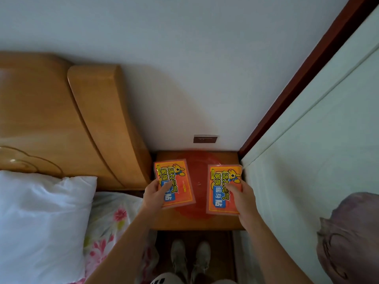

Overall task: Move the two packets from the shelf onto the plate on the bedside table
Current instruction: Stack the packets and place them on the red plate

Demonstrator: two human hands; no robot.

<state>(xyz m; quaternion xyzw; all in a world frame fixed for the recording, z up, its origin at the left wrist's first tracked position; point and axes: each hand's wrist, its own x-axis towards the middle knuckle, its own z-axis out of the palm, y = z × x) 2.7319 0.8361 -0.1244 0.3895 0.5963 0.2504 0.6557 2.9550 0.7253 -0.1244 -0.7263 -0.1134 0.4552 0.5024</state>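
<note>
Two orange packets with yellow and blue print are held over a red plate [198, 181] on the wooden bedside table [207, 222]. My left hand [156, 194] grips the left packet [178, 181] by its near left edge, thumb on top. My right hand [244, 198] grips the right packet [222, 189] by its near right edge. Both packets overlap the plate's sides, so only its middle strip and near rim show. Whether the packets touch the plate I cannot tell.
A wooden headboard [92, 128] and a bed with a white pillow [41, 218] and floral sheet lie to the left. A pale wardrobe door [311, 160] stands close on the right. A wall socket [205, 138] sits above the table. My shoes [190, 257] are below.
</note>
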